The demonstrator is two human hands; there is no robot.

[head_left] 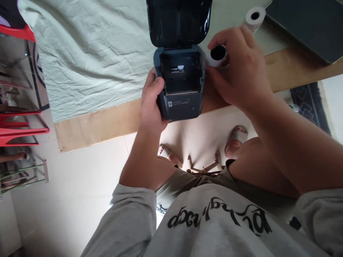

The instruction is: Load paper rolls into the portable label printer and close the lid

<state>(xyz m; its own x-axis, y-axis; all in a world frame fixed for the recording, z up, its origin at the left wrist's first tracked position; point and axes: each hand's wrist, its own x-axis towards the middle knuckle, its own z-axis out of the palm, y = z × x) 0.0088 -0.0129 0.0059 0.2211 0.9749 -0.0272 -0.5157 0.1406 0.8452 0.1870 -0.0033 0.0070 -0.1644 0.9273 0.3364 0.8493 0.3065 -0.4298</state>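
A dark blue label printer [182, 103] sits at the table's near edge with its glossy black lid [179, 23] raised. My left hand [154, 98] grips the printer's left side, thumb on the rim of the bay. The bay holds a small printed sticker, and no roll shows in it. Just right of the printer, my right hand [238, 66] has its fingers closed around a white paper roll [213, 63], whose dark round core faces up. Part of that roll is hidden behind my fingers.
Another white paper roll [255, 21] stands at the back right beside a dark flat panel [308, 28]. A pale green cloth [93, 60] covers the wooden table [102, 123]. Red plastic stools [21, 128] are on the left. My sandalled feet are on the floor below.
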